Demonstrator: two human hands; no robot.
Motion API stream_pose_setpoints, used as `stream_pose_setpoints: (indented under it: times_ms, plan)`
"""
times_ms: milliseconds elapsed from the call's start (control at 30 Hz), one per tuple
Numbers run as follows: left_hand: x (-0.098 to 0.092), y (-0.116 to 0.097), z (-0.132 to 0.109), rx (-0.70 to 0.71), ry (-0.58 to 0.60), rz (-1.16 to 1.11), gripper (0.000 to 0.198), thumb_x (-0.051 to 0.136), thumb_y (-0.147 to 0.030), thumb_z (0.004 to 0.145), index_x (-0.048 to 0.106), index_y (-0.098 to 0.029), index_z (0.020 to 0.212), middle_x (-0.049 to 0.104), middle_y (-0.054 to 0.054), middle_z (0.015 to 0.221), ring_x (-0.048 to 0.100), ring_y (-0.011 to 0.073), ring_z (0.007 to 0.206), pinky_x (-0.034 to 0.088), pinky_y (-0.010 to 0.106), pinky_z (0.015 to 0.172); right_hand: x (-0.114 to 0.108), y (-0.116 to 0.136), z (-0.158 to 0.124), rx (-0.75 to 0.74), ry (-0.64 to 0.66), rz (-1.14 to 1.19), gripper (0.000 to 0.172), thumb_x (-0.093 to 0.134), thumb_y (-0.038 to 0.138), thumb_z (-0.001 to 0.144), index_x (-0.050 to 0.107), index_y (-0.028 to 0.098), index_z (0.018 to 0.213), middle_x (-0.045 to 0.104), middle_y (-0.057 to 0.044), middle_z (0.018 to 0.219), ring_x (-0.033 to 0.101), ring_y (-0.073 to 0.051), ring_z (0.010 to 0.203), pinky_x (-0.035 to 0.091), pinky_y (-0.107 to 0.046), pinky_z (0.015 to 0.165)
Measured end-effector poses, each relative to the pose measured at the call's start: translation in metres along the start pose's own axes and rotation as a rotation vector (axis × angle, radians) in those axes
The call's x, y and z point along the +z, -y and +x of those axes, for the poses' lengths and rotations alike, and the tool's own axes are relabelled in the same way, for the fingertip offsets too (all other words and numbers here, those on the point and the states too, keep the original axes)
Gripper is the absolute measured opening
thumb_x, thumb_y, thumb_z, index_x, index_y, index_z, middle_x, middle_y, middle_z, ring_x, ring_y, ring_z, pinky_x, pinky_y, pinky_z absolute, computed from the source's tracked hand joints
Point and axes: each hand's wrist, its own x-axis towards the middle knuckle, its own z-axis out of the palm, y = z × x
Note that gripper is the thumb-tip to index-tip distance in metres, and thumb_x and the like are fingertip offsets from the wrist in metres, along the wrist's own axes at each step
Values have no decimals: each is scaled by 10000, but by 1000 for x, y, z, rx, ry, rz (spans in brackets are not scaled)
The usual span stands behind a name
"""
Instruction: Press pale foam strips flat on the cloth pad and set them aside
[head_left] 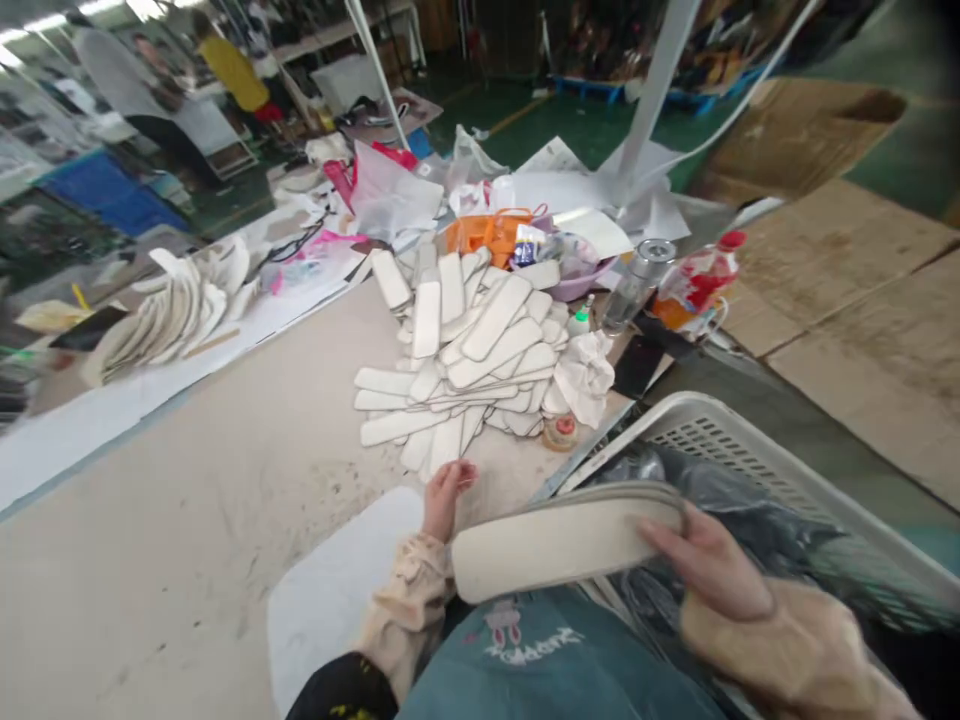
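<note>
My right hand (720, 565) grips one end of a small stack of long cream pads (555, 550) with rounded corners and dark edges. The stack is held above my lap, beside the basket. My left hand (448, 492) is closed over the table, its fingers curled together; whether something small is in them I cannot make out. Just beyond it spreads a heap of similar loose cream pads (487, 345), lying crosswise over one another. A white sheet (337, 590) with a rounded corner lies on the table left of my left forearm.
A white plastic basket (697, 410) with dark plastic bags stands at my right. Around the heap are crumpled paper (585, 380), a small red-topped container (560, 432), a clear bottle (637, 285) and an orange basket (487, 235). Curved pieces (172, 305) lie far left.
</note>
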Motion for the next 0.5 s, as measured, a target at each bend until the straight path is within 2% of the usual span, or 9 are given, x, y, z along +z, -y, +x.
stream_pose_setpoints:
  times_ms: [100, 167, 233, 300, 367, 500]
  plan:
    - [-83, -8, -36, -63, -311, -49, 441, 580, -499, 714, 592, -113, 926, 655, 102, 910, 614, 174, 846, 474, 345, 808, 69, -13, 38, -88, 61, -4, 548, 623, 449, 713, 519, 182, 1180, 623, -76, 1095, 571, -252, 1007, 463, -399, 912]
    - [-135, 1, -70, -96, -458, -21, 440, 612, -490, 685, 601, -119, 922, 658, 88, 908, 611, 175, 867, 472, 355, 837, 105, -25, 65, -164, 100, -151, 589, 613, 411, 711, 482, 173, 1233, 589, -71, 1155, 532, -254, 1068, 416, -388, 955]
    - [-177, 19, -108, -146, -556, -4, 445, 634, -484, 660, 607, -126, 923, 661, 76, 898, 613, 182, 872, 473, 372, 854, 133, -38, 88, -176, 131, -351, 635, 594, 353, 712, 427, 176, 1299, 549, -67, 1213, 497, -268, 1112, 376, -385, 978]
    - [-208, 42, -146, -205, -622, 0, 450, 651, -483, 633, 614, -131, 911, 664, 69, 886, 616, 190, 870, 478, 383, 857, 152, -48, 105, -120, 122, -554, 685, 576, 306, 713, 360, 176, 1350, 520, -86, 1241, 491, -288, 1116, 368, -392, 974]
    - [-229, 64, -179, -251, -668, -12, 444, 664, -480, 610, 624, -138, 891, 667, 60, 875, 620, 193, 864, 483, 376, 855, 163, -56, 113, -83, 74, -730, 725, 573, 293, 709, 314, 148, 1370, 490, -135, 1258, 489, -305, 1111, 377, -401, 959]
    - [-259, 94, -222, -293, -734, -66, 445, 674, -482, 587, 636, -152, 882, 673, 53, 878, 624, 204, 881, 487, 356, 846, 168, -52, 104, -188, -18, -1016, 700, 571, 295, 709, 341, 125, 1348, 393, -200, 1311, 412, -345, 1179, 369, -447, 956]
